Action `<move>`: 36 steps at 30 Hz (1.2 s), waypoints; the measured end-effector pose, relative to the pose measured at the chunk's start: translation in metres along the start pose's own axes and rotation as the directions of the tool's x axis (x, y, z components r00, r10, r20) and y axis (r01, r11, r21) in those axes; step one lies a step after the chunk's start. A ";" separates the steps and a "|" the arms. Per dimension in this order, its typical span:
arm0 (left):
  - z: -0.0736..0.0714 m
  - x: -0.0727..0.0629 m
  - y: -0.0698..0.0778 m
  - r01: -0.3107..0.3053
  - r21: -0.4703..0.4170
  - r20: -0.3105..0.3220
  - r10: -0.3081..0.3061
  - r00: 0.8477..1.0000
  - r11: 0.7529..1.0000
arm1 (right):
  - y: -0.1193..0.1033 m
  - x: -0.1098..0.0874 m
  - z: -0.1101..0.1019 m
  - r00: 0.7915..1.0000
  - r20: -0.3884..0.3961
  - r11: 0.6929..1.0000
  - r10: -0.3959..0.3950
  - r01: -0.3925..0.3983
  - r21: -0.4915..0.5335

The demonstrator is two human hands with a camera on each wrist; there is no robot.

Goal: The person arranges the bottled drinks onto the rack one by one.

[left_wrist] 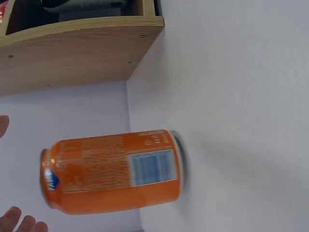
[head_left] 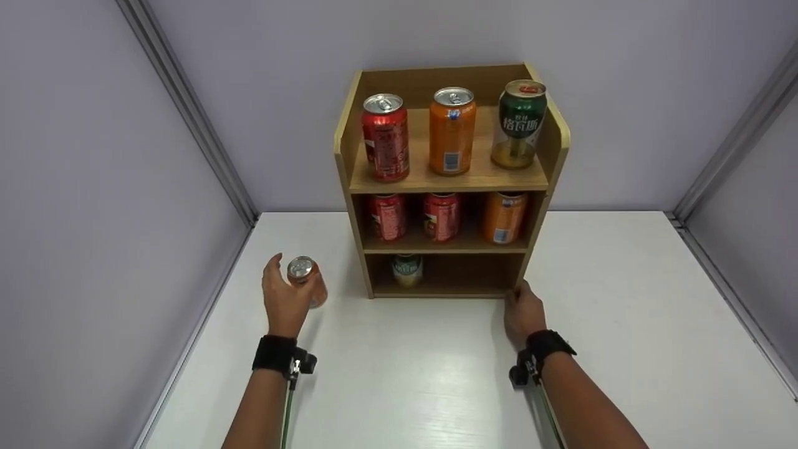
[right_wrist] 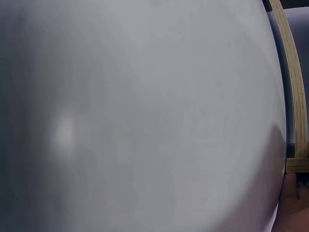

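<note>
On the white table, left of the wooden shelf [head_left: 444, 181], an orange can [head_left: 319, 290] stands upright. My left hand [head_left: 288, 302] is around it with thumb and fingers spread. In the left wrist view the fingertips [left_wrist: 10, 220] are apart from the can [left_wrist: 111, 171]. My right hand [head_left: 525, 315] holds the shelf's lower right front corner. The right wrist view has its fingers [right_wrist: 289, 186] against the wooden edge [right_wrist: 297, 165], partly cut off by the frame.
On the top board stand a red can [head_left: 386, 140], an orange can [head_left: 452, 134] and a green-and-clear can [head_left: 519, 128]. Two red cans [head_left: 442, 218] and an orange can [head_left: 505, 218] fill the middle level. A green-topped can [head_left: 408, 272] sits at the bottom left. Grey walls [head_left: 124, 187] enclose the table.
</note>
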State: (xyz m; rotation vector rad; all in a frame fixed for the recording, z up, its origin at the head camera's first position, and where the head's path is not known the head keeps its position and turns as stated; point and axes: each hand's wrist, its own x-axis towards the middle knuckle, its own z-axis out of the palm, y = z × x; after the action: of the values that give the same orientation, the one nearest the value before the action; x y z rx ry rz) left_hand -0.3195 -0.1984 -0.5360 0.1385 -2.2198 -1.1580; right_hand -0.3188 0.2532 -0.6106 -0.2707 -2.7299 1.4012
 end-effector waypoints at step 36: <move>0.032 0.000 -0.047 0.388 -0.040 0.182 -0.375 0.909 0.921 | 0.000 0.003 0.003 0.999 -0.029 0.998 -0.030 0.028 -0.049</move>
State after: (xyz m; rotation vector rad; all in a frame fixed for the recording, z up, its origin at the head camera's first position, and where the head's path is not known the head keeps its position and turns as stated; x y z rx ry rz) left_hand -0.3460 -0.2046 -0.5854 0.4779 -2.3605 -1.5105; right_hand -0.3225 0.2510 -0.6127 -0.2518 -2.7351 1.3141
